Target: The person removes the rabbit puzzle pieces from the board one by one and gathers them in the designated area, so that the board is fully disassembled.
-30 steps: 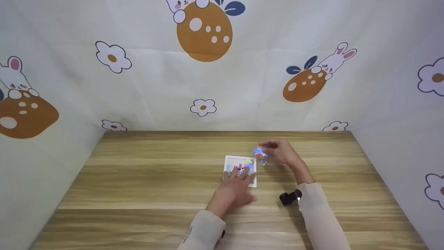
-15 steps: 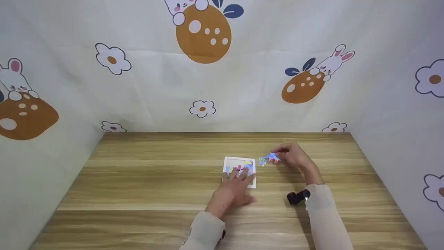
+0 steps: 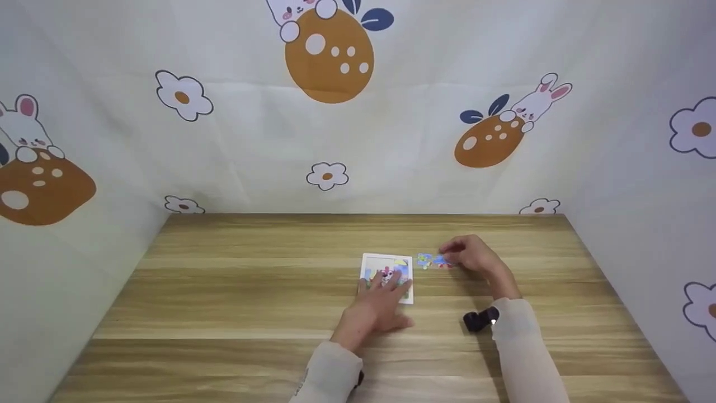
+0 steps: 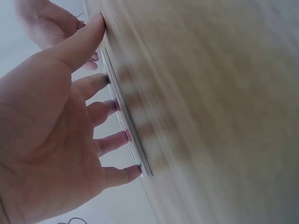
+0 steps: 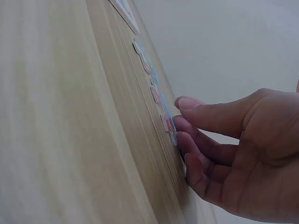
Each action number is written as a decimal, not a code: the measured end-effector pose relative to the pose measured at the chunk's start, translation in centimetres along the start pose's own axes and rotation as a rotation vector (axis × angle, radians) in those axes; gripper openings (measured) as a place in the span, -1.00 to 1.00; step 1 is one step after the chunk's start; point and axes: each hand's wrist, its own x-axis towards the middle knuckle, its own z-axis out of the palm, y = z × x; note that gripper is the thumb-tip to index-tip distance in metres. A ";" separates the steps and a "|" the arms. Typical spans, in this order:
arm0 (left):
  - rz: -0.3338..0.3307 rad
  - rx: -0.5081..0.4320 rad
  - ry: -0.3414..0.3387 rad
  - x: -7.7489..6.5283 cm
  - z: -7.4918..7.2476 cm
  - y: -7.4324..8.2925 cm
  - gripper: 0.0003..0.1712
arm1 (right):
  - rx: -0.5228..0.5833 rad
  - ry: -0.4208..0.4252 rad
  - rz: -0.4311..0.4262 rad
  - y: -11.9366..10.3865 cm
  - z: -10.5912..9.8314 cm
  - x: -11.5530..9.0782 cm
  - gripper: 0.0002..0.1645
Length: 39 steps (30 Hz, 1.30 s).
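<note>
A small jigsaw puzzle board (image 3: pixel 410 295) with a white border lies on the wooden table, partly filled with a colourful picture. My left hand (image 3: pixel 373 313) rests on it with spread fingers; in the left wrist view the fingertips (image 4: pixel 122 136) press down on its face. Just right of the board, a blue and yellow-green puzzle piece (image 3: pixel 424 259) lies flat. Beside it is a blue and red puzzle piece (image 3: pixel 441 261), also flat on the table. My right hand (image 5: pixel 252 144) is at that piece's far end, fingertips touching or very near its edge, thumb raised off it.
The wooden table (image 3: pixel 224 296) is bordered by a pale cloth (image 3: pixel 251 140) printed with rabbits and flowers at the back and sides. A black wrist camera (image 3: pixel 478 321) sticks out from the right sleeve, close above the table.
My right hand has moved right with the blue and red piece and lowered it onto the table beside the other piece, which is now uncovered. My left hand stays on the board.
</note>
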 end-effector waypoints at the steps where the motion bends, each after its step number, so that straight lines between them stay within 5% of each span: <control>1: 0.000 -0.004 -0.002 0.0 -0.1 0.0 -0.08 | -0.003 -0.001 0.002 -0.1 0.0 0.0 -0.72; 10: 0.056 -0.093 -0.013 -0.4 -0.8 -1.4 -0.23 | -0.082 0.022 -0.045 -1.5 -0.1 -0.4 -0.72; 19: 0.081 -0.070 -0.037 -0.4 -0.7 -2.2 -0.23 | -0.003 0.042 -0.165 -3.6 1.8 -0.1 -0.72; 39: 0.068 -0.034 -0.089 -0.5 -0.6 -2.4 -0.16 | -0.150 -0.127 -0.442 -5.2 5.6 0.4 -0.81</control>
